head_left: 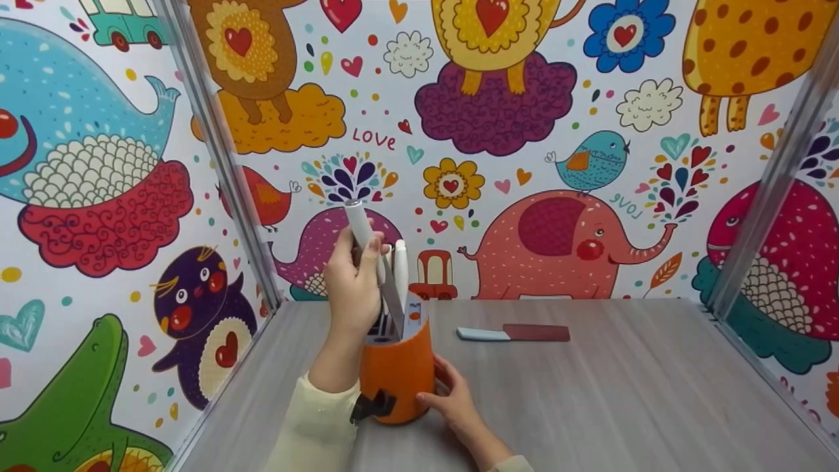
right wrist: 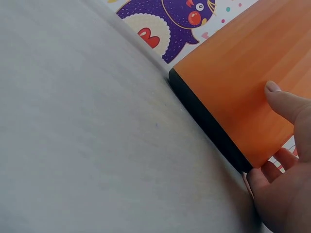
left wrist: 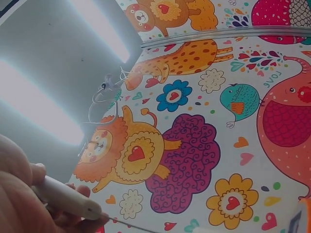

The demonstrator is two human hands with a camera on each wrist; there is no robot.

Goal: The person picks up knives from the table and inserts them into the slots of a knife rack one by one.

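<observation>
My left hand (head_left: 354,285) grips a knife by its white handle (head_left: 358,223); in the left wrist view that handle (left wrist: 68,196) lies between thumb and fingers. Its blade (head_left: 395,305) slants down to the slotted top of an orange knife block (head_left: 396,367), where the tip is hidden. Another white-handled tool (head_left: 401,262) stands upright in the block. Low on the block's right side, my right hand (head_left: 455,393) holds it, thumb on the near face and fingers round the side. In the right wrist view the thumb presses the orange wall (right wrist: 228,97) above a dark base.
A cleaver-shaped knife (head_left: 514,333) with a pale blue handle and reddish-brown blade lies on the grey wood-grain table (head_left: 590,406), right of the block. Patterned cartoon walls (head_left: 518,157) enclose the table at the back and sides, with metal posts (head_left: 223,157) at the corners.
</observation>
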